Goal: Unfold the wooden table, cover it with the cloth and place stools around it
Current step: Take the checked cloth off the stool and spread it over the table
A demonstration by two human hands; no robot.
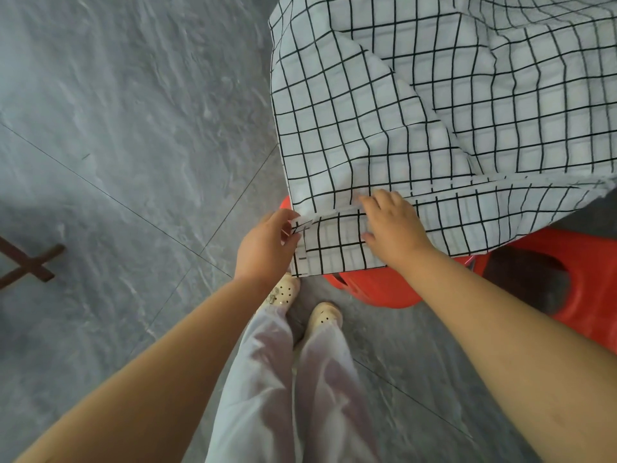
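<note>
A white cloth (434, 105) with a black grid pattern lies draped over the table, which it hides completely; its near edge hangs down in folds. My left hand (265, 247) pinches the cloth's hanging corner between thumb and fingers. My right hand (390, 225) grips the cloth's hem just to the right of that corner. Under the hanging cloth stand red plastic stools: one (377, 289) below my hands, another (567, 269) at the right edge, both partly covered by the cloth.
The floor (133, 128) is grey stone tile with thin joints. A dark wooden cross-shaped foot (30, 265) lies on the floor at the far left. My legs in pale trousers and cream perforated shoes (325, 315) stand just before the stools.
</note>
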